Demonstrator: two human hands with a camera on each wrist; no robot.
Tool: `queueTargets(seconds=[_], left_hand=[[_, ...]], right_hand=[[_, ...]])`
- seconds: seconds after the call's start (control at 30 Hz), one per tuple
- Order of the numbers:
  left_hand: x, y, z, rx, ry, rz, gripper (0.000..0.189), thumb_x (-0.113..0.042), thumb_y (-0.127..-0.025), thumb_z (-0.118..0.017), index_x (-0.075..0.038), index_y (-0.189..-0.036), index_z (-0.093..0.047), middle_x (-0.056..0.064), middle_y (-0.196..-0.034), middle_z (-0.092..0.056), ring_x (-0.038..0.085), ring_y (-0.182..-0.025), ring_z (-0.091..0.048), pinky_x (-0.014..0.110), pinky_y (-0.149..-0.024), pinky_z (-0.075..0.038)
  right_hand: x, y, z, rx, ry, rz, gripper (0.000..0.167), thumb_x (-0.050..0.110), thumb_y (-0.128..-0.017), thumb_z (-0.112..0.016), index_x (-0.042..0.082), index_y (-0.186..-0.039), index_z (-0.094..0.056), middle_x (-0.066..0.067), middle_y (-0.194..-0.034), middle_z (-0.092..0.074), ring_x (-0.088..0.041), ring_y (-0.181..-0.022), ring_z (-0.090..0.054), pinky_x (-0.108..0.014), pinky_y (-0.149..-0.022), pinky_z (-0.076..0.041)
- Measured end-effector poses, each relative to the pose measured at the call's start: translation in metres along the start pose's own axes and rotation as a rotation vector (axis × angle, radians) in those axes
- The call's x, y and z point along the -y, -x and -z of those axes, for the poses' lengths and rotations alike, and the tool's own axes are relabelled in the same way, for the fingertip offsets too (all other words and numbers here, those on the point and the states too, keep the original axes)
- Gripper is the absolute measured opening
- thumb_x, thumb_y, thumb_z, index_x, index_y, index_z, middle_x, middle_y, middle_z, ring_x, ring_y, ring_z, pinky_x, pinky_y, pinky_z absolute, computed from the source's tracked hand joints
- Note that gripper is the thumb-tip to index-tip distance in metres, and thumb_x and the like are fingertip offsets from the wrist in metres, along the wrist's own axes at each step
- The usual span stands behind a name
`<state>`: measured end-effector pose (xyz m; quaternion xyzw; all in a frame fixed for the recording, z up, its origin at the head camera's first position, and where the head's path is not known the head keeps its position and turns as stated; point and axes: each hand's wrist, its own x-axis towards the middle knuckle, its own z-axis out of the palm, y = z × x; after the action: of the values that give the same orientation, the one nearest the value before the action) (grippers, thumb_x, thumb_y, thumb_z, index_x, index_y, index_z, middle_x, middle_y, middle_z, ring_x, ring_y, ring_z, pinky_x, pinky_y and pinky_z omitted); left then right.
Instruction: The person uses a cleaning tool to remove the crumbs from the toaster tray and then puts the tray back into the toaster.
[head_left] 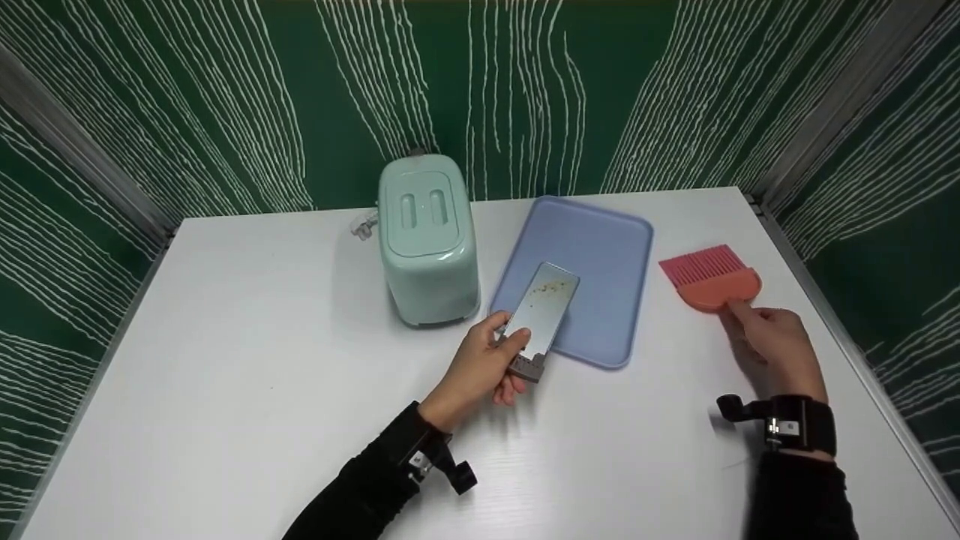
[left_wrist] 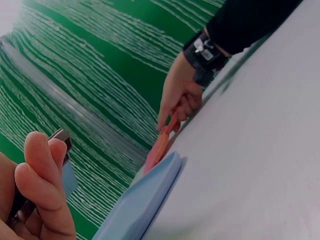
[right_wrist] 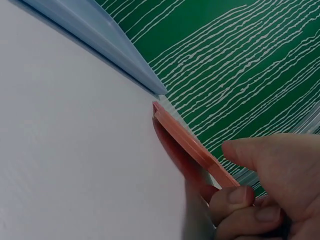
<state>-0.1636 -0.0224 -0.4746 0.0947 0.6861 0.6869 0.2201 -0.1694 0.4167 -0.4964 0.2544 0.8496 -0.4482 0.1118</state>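
Note:
My left hand (head_left: 480, 360) holds a metal crumb tray (head_left: 549, 300) by its grey handle end, thumb on top. Brown crumbs lie on its far end, which is above the blue tray (head_left: 600, 247). In the left wrist view, the curled fingers (left_wrist: 42, 175) hide most of the crumb tray. On the right, my right hand (head_left: 780, 345) pinches the handle edge of an orange brush (head_left: 720, 289) with pink bristles. The right wrist view shows the brush (right_wrist: 187, 137) tilted low at the table, thumb above and fingers below it.
A mint-green toaster (head_left: 435, 292) stands at the back, left of the blue tray. Its plug (head_left: 364, 225) lies beside it. The white table (head_left: 247, 360) ends at green walls (head_left: 525, 97) with white streaks behind and at both sides.

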Motion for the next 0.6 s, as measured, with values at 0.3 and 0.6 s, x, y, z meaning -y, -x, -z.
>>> queueTargets(seconds=[0.3,0.6], left_hand=[[0.000,0.000,0.001,-0.001,0.000,0.006,0.053,-0.027,-0.111,-0.060,-0.004,-0.156,-0.044,0.003,-0.051,-0.064,0.009,-0.035,-0.057,0.024,-0.035,-0.046],[-0.001,-0.002,0.005,0.001,-0.018,0.017,0.054,-0.027,-0.111,-0.061,-0.005,-0.158,-0.045,0.004,-0.053,-0.066,0.009,-0.036,-0.058,0.024,-0.036,-0.047]], right_hand=[[0.003,-0.004,0.001,-0.178,0.024,-0.005,0.076,0.087,-0.093,-0.050,0.015,-0.068,-0.050,0.005,-0.068,-0.047,-0.018,-0.071,-0.046,-0.036,-0.061,-0.040],[0.020,0.009,0.003,-0.199,-0.033,-0.007,0.083,0.088,-0.090,-0.054,0.006,-0.092,-0.069,0.003,-0.075,-0.053,-0.024,-0.088,-0.044,-0.038,-0.068,-0.037]])
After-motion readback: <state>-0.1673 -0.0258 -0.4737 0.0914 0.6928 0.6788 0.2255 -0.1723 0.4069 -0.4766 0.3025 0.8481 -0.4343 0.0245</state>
